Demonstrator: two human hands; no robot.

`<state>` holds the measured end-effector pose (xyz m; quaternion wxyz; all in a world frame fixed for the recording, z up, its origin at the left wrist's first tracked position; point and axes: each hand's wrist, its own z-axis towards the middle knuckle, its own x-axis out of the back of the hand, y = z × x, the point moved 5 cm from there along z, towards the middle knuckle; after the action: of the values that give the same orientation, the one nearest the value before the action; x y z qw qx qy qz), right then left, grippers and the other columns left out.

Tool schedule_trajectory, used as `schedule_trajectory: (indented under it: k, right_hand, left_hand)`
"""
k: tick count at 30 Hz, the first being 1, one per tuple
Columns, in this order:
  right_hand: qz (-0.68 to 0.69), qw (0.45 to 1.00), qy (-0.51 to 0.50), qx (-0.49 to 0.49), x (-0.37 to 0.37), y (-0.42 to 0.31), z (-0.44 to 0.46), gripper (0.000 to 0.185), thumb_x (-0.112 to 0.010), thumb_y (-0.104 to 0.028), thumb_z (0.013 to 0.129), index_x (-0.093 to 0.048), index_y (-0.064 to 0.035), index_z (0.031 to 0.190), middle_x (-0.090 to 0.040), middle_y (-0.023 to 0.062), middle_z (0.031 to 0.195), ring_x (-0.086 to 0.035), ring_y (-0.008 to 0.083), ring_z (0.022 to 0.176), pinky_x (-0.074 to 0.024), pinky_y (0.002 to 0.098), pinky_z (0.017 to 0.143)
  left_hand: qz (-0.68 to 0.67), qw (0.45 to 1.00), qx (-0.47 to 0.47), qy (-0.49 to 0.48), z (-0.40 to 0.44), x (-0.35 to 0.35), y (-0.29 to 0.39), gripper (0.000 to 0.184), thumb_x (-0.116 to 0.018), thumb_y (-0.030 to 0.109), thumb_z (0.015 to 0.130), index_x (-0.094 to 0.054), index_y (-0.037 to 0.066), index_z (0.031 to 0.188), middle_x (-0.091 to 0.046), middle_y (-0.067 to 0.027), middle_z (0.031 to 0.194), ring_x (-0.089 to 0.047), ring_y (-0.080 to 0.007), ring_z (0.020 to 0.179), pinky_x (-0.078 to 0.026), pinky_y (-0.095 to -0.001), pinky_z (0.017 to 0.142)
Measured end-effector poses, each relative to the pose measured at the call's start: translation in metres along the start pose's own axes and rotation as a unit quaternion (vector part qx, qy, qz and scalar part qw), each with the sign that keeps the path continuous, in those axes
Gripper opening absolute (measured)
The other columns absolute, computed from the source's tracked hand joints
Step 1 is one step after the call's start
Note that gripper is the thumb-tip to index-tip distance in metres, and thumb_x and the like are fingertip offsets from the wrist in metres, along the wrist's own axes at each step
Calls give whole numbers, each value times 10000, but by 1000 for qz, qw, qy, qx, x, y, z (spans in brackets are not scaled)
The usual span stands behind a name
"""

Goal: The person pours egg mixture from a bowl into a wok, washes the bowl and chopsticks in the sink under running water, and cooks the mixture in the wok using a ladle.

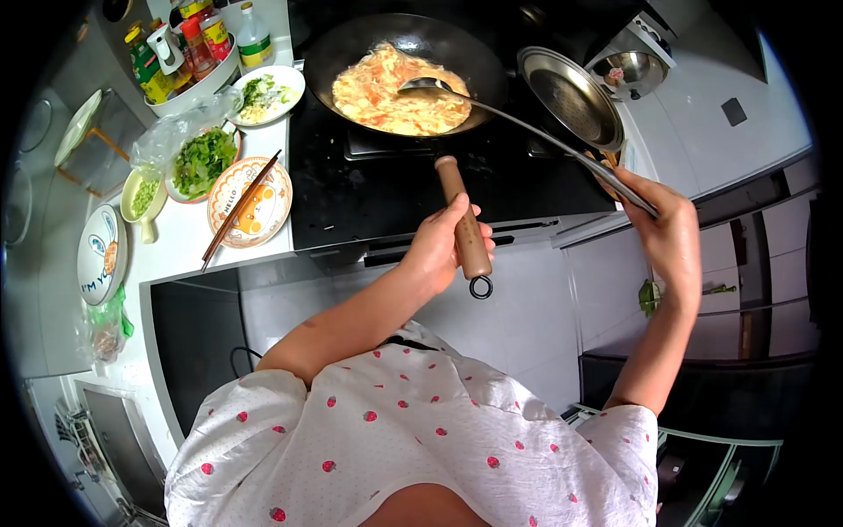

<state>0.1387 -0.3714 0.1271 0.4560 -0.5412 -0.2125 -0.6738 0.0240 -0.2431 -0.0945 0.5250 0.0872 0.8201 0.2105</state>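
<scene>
My left hand (443, 241) is wrapped round the brown wok handle (464, 224), which ends in a black ring. The dark wok (320, 66) stands on the black stove. In it lies a spread of yellow egg with reddish bits (386, 83). My right hand (663, 220) grips the end of a long metal ladle (544, 136). The ladle's bowl rests on the egg near the middle of the wok, and its long handle slants down to the right across the stove.
Left of the stove (369, 193), the counter holds a plate with chopsticks (241, 211), leafy greens (206, 162), a plate of chopped scallion and garlic (263, 97), and a bottle tray (193, 97). A metal pan lid (571, 97) leans at the right, near a steel bowl (630, 75).
</scene>
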Motion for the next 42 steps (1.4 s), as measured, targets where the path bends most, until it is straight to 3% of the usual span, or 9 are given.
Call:
schedule_trajectory:
  k: [6,10,19,27,31,32,35,40,42]
  right_hand:
    - [20,997,-75,-21,23,3,-8,436,-639,89,648,-641,-94,1044,-643,145,885,-626,250,753,-472,311,693]
    - [-42,998,-44,25,-18,-12,5,443,-651,60,650,-639,-128,1052,-630,157,904,-605,314,791,-473,360,715]
    - [-125,984,48,114,-79,-24,43,396,-649,-27,691,-623,-161,1062,-547,96,669,-573,291,602,-460,388,547]
    - [-140,981,101,89,-78,-5,55,366,-635,-52,725,-618,-149,1077,-557,136,685,-587,328,634,-470,416,577]
    - [-108,993,52,20,-57,-1,36,344,-621,-53,741,-619,-130,1076,-617,181,792,-595,357,702,-466,420,641]
    - [-86,996,7,-32,-48,-5,30,330,-618,-48,747,-619,-102,1073,-625,198,882,-606,347,768,-470,387,689]
    - [14,999,-13,-33,-30,3,11,325,-622,-46,748,-615,-70,1072,-621,200,941,-609,335,830,-470,352,724]
    - [97,993,-14,-66,9,1,-9,355,-609,78,722,-614,-13,1065,-660,118,958,-601,133,830,-452,249,759]
    - [109,990,-26,-84,27,-1,-14,366,-595,106,720,-615,-3,1069,-654,84,945,-581,117,839,-454,237,749]
  left_hand:
    - [-4,1000,-7,-6,1,1,-1,373,-503,414,879,-476,63,1000,-571,-97,812,-587,-230,731,-512,-401,677]
    - [-5,1000,-9,-15,3,2,-2,373,-501,413,881,-476,60,999,-568,-98,807,-584,-228,729,-511,-399,675]
    - [1,1000,-4,-10,0,0,1,373,-498,408,884,-472,55,1003,-560,-97,804,-581,-223,717,-510,-390,670]
    - [-3,1000,-6,-15,0,2,0,378,-501,406,884,-470,51,1009,-558,-99,808,-580,-221,712,-510,-389,668]
    - [-6,1000,-2,-13,0,3,0,381,-501,406,883,-470,50,1014,-558,-101,815,-578,-224,724,-509,-396,676]
    - [-5,1000,-1,-8,0,2,0,381,-502,406,883,-470,50,1016,-559,-102,817,-578,-225,726,-509,-397,678]
    - [-1,1000,3,2,-3,1,2,382,-503,404,882,-470,49,1019,-560,-103,821,-579,-229,730,-509,-401,681]
    - [-5,1000,2,-1,-3,3,3,380,-503,404,883,-470,51,1020,-563,-102,825,-580,-232,732,-510,-405,682]
    - [-4,1000,3,1,-3,3,3,380,-502,407,882,-470,52,1016,-563,-100,822,-581,-231,731,-510,-405,682]
